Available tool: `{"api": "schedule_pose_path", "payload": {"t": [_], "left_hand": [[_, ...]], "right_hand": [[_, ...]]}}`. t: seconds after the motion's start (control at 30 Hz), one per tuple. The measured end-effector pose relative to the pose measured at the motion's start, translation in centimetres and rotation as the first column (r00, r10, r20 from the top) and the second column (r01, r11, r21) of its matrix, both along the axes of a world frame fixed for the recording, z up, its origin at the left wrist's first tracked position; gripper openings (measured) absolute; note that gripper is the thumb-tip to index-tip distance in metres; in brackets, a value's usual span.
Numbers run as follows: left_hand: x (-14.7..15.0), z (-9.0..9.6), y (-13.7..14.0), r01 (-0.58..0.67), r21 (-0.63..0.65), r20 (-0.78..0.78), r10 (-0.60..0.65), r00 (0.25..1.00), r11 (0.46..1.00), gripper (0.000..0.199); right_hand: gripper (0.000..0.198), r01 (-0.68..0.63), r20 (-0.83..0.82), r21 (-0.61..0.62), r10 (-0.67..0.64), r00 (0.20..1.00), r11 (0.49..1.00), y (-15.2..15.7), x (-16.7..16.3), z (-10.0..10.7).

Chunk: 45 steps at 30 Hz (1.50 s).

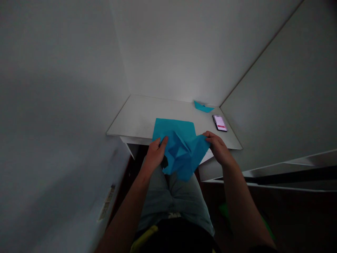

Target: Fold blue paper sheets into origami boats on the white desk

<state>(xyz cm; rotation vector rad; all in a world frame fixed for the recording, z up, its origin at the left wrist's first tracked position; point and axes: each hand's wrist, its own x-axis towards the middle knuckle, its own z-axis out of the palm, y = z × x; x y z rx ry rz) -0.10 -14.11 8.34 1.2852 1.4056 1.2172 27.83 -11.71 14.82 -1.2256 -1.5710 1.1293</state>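
A creased, partly folded sheet of blue paper is held up over my lap at the front edge of the desk. My left hand pinches its left side, thumb on top. At its upper right corner, my right hand grips the paper between thumb and fingers. Behind it, a flat blue sheet lies on the desk, its near part hidden by the creased one. A folded blue paper boat rests at the back right of the desk.
The white desk stands against the walls in a corner. On its right side lies a phone with a lit screen. A white panel rises at the right. Something green is on the dark floor.
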Motion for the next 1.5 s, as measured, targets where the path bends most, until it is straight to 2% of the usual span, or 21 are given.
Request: {"api": "schedule_pose_path", "payload": {"t": [0.13, 0.23, 0.3, 0.37, 0.47, 0.53, 0.6, 0.67, 0.73, 0.8, 0.9, 1.0, 1.1, 1.17, 1.23, 1.3, 1.37, 1.43, 1.5], "left_hand": [[-0.5, -0.6, 0.5, 0.022, -0.125, 0.24, 0.008, 0.971, 0.992, 0.065], [-1.1, -1.1, 0.8, 0.035, -0.169, 0.303, 0.018, 0.953, 0.985, 0.071], [-1.7, -1.4, 0.8, 0.022, -0.149, 0.213, 0.011, 0.977, 0.989, 0.067], [-2.1, -1.6, 0.8, -0.008, -0.098, 0.041, 0.012, 0.999, 0.995, 0.059], [-2.5, -1.9, 0.9, -0.062, -0.028, -0.184, 0.056, 0.981, 0.998, 0.049], [-2.4, -2.0, 1.0, -0.106, -0.021, -0.227, 0.098, 0.969, 0.994, 0.047], [-2.1, -2.0, 1.1, -0.124, -0.035, -0.187, 0.115, 0.976, 0.992, 0.048], [-1.8, -2.0, 1.3, -0.115, -0.056, -0.086, 0.11, 0.99, 0.992, 0.053], [-1.6, -1.9, 1.5, -0.11, -0.093, 0.044, 0.115, 0.992, 0.989, 0.061], [-1.5, -1.9, 1.5, -0.102, -0.161, 0.166, 0.129, 0.978, 0.982, 0.069], [-1.6, -1.8, 1.4, -0.043, -0.266, 0.279, 0.12, 0.953, 0.963, 0.073], [-1.8, -1.5, 1.5, -0.022, -0.319, 0.295, 0.121, 0.948, 0.948, 0.074], [-1.9, -1.2, 1.8, -0.048, -0.345, 0.274, 0.15, 0.95, 0.937, 0.079], [-1.9, -0.9, 1.9, -0.049, -0.37, 0.289, 0.166, 0.943, 0.928, 0.083], [-1.8, -0.6, 1.8, -0.027, -0.416, 0.312, 0.171, 0.935, 0.909, 0.086], [-1.8, -0.5, 1.6, -0.007, -0.47, 0.311, 0.173, 0.935, 0.882, 0.082], [-1.8, -0.5, 1.3, -0.011, -0.504, 0.3, 0.187, 0.935, 0.864, 0.077], [-1.9, -0.4, 1.0, -0.016, -0.51, 0.297, 0.193, 0.935, 0.86, 0.073], [-2.2, -0.3, 0.7, 0.004, -0.503, 0.301, 0.172, 0.938, 0.864, 0.073]], "right_hand": [[0.023, 0.184, -0.031, 0.068, -0.182, 0.983, 0.981, 0.4, 1.4, -1.3], [0.025, 0.315, -0.063, 0.087, -0.31, 0.949, 0.945, 0.6, 2.1, -2.4], [0.026, 0.347, -0.044, 0.084, -0.345, 0.938, 0.934, 0.7, 2.5, -3.1], [0.028, 0.348, -0.021, 0.079, -0.348, 0.937, 0.934, 0.8, 2.7, -3.9], [0.035, 0.342, -0.041, 0.063, -0.34, 0.94, 0.938, 1.1, 2.5, -4.9], [0.041, 0.349, -0.09, 0.047, -0.344, 0.935, 0.936, 1.2, 1.9, -5.7], [0.048, 0.356, -0.151, 0.011, -0.35, 0.924, 0.934, 0.9, 0.9, -6.5], [0.057, 0.306, -0.222, -0.084, -0.317, 0.922, 0.948, 0.3, -0.2, -7.6], [0.066, 0.175, -0.29, -0.215, -0.234, 0.928, 0.961, -0.6, -1.3, -8.9], [0.059, 0.068, -0.319, -0.28, -0.159, 0.934, 0.958, -1.4, -2.0, -10.3], [0.043, 0.054, -0.252, -0.303, -0.135, 0.958, 0.952, -1.7, -2.1, -11.8], [0.042, 0.081, -0.242, -0.302, -0.158, 0.957, 0.95, -1.2, -1.2, -11.9], [0.047, 0.065, -0.288, -0.381, -0.185, 0.94, 0.922, -0.7, -0.5, -11.3], [0.056, -0.03, -0.314, -0.443, -0.125, 0.941, 0.896, -0.9, -0.6, -10.9], [0.067, -0.181, -0.375, -0.497, -0.023, 0.927, 0.849, -1.6, -1.4, -10.8], [0.069, -0.344, -0.48, -0.517, 0.067, 0.875, 0.784, -2.6, -2.7, -11.0], [0.066, -0.441, -0.594, -0.507, 0.07, 0.801, 0.74, -3.6, -4.3, -11.5], [0.063, -0.488, -0.674, -0.48, 0.05, 0.737, 0.729, -4.4, -5.6, -11.9], [0.058, -0.469, -0.695, -0.458, 0.025, 0.719, 0.755, -4.5, -6.1, -12.0]]}}
